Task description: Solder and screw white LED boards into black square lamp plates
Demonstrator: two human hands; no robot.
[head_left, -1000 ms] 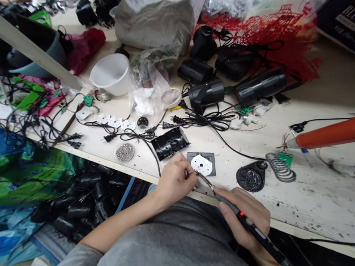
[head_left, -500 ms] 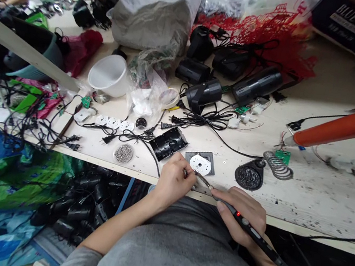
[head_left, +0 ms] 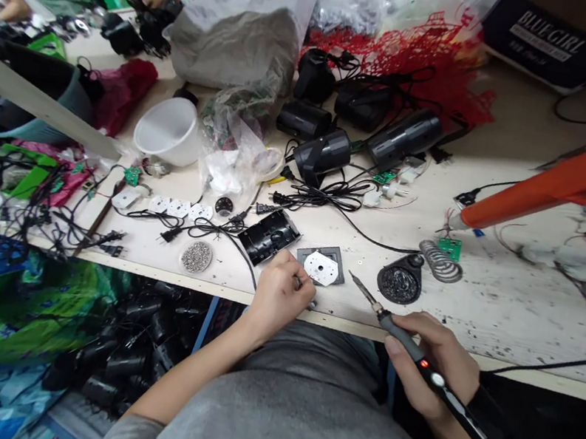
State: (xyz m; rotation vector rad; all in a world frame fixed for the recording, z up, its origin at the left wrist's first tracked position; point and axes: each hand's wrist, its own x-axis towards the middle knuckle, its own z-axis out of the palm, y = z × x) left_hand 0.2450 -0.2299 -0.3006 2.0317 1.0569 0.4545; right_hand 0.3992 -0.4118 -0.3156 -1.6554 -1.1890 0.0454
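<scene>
Head view, looking fwd & down at a cluttered, speckled table (head_left: 482,330); the person's left hand (head_left: 279,300) rests at the table's front edge, its fingers (head_left: 299,288) curled narrow around a small metal piece (head_left: 297,281), mostly hidden, exact item unclear; the hand is right beside a white perforated disc (head_left: 321,268), which lies on a grey square plate (head_left: 339,259). The right hand (head_left: 431,366) is just to the right, fingers wrapped around a pen-style soldering iron (head_left: 408,340), red LED lit, tip (head_left: 358,283) bare & pointing up-left, above the table & apart from the disc.

Nearby: black plastic housing (head_left: 269,236) left of the plate; round black iron stand (head_left: 399,282) & coil holder (head_left: 439,262) right of it; black power cords (head_left: 324,198) beyond.

Risks: if lit, the hot tip could touch the left hand or melt a cord or the housing, mainly through a slip or careless swing; loose small parts could be knocked off the table edge.
</scene>
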